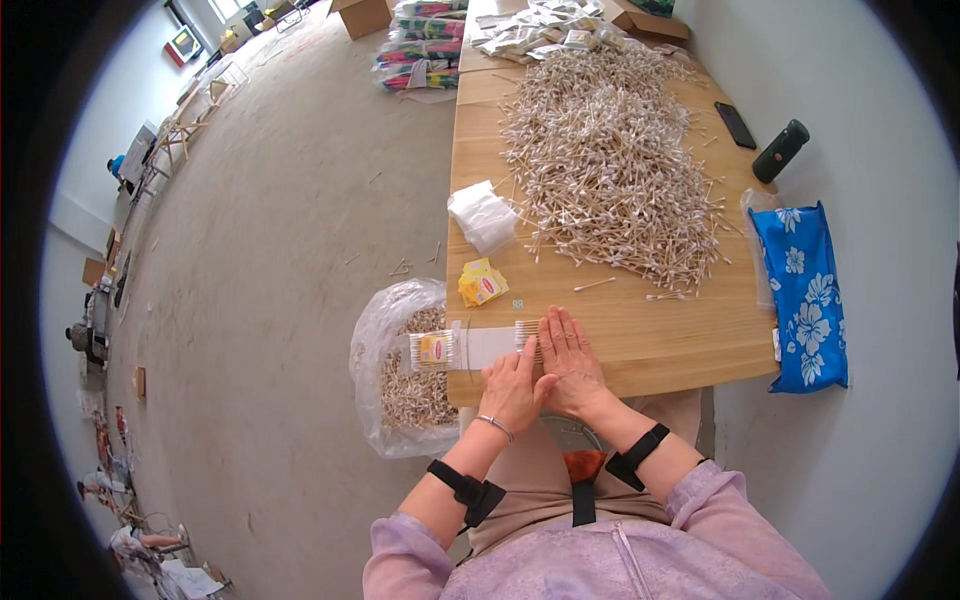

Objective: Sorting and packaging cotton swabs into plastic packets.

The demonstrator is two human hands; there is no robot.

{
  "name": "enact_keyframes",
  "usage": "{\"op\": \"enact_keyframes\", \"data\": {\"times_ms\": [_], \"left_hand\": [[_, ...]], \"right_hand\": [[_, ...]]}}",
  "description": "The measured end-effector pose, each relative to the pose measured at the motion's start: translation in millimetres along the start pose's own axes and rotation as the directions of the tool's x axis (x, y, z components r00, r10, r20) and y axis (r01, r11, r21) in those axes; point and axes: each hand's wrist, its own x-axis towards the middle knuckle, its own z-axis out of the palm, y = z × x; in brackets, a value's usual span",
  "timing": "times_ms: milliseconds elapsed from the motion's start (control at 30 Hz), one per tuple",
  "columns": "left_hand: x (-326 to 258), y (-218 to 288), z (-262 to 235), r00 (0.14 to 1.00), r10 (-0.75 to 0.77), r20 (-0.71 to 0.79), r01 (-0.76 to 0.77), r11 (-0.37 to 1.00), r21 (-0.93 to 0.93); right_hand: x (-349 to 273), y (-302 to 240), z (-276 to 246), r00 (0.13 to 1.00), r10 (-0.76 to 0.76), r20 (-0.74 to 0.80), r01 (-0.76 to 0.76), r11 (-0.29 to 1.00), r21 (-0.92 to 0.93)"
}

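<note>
A clear plastic packet of cotton swabs (470, 348) lies across the near left corner of the wooden table (660, 335), its labelled end sticking out past the edge. My right hand (570, 360) lies flat, fingers together, on a bunch of swabs at the packet's open right end. My left hand (512, 388) rests beside it at the table's edge, thumb against the right hand, fingers touching the packet. A big heap of loose wooden cotton swabs (605, 160) covers the middle of the table.
A clear bag of swabs (405, 385) hangs off the table's left edge. Yellow labels (481, 283), a pile of empty clear sleeves (483, 216), a phone (735, 125), a dark cylinder (780, 150) and a blue flowered bag (805, 295) sit around. Packed packets (540, 35) lie at the far end.
</note>
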Motion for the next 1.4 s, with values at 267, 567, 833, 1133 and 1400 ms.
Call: {"op": "enact_keyframes", "data": {"times_ms": [267, 567, 833, 1133, 1400], "left_hand": [[2.5, -0.1, -1.6, 1.000, -0.016, 0.021, 0.016, 1.000, -0.026], [10.8, -2.0, -3.1, 0.996, -0.047, 0.069, 0.049, 0.998, -0.028], [14.7, 1.3, -5.7, 0.990, -0.101, 0.096, 0.108, 0.991, -0.074], [21.0, -2.4, -6.1, 0.978, -0.103, 0.183, 0.111, 0.993, -0.032], [25.9, -1.7, -6.6, 0.978, -0.117, 0.170, 0.121, 0.993, -0.009]], "right_hand": [[-0.5, 0.2, 4.2, 0.999, -0.001, -0.045, 0.002, 0.999, 0.037], [-0.4, 0.2, 7.6, 0.996, 0.009, -0.084, -0.008, 1.000, 0.002], [-0.6, 0.2, 7.0, 0.995, 0.007, -0.101, -0.009, 1.000, -0.022], [-0.4, -0.8, 3.0, 0.995, 0.008, -0.096, -0.006, 1.000, 0.019], [-0.3, -1.7, 0.4, 0.996, 0.004, -0.093, 0.002, 0.998, 0.062]]}}
